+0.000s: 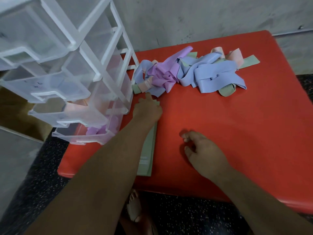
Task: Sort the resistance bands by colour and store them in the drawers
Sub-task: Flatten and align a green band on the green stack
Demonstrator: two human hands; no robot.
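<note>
On the red mat [237, 133], a tangled pile of resistance bands [186, 72] lies along the far side, with blue bands [211, 75], purple ones [162, 73], peach ones [237, 58] and a green loop [227, 91] all mixed together. At the mat's left edge stands a clear plastic drawer unit [94, 53] with its drawers pulled out. The bottom drawer [81, 138] holds purple bands [94, 131], and the drawer above it [55, 116] holds peach bands [76, 106]. The person's left hand [147, 112] reaches forward just beside the unit, its index finger stretched toward the near edge of the pile. It lies over the far end of a flat stack of green bands [147, 150] that runs back under the forearm. Whether the other fingers grip that end cannot be told. The right hand [201, 150] rests well apart from it on the bare mat, with its fingers loosely curled and holding nothing.
</note>
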